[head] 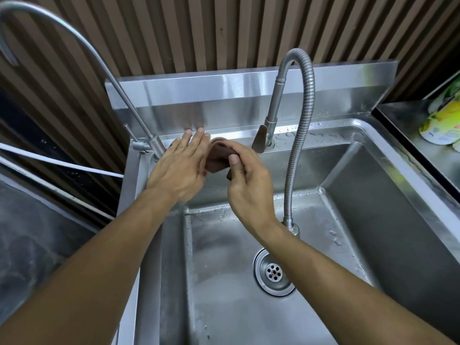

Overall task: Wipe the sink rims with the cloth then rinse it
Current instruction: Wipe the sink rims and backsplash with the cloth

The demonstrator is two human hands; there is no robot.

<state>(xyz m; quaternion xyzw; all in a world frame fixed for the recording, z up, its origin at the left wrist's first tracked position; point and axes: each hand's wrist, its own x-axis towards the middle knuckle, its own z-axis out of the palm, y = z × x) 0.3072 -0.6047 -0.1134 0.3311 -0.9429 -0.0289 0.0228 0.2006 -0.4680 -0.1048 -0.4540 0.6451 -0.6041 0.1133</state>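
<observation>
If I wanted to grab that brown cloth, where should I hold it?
Probably by the folded edge poking up between the hands, coming from above. The brown cloth is bunched over the sink's back rim; the right hand pinches its near side and the left hand lies flat against its left, so only the top fold is free.

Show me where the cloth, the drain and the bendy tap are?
cloth (219, 159), head view, brown folded middle between the hands.
drain (273, 272), head view, perforated centre of the strainer.
bendy tap (302, 135), head view, ribbed hose's descending stretch.
</observation>
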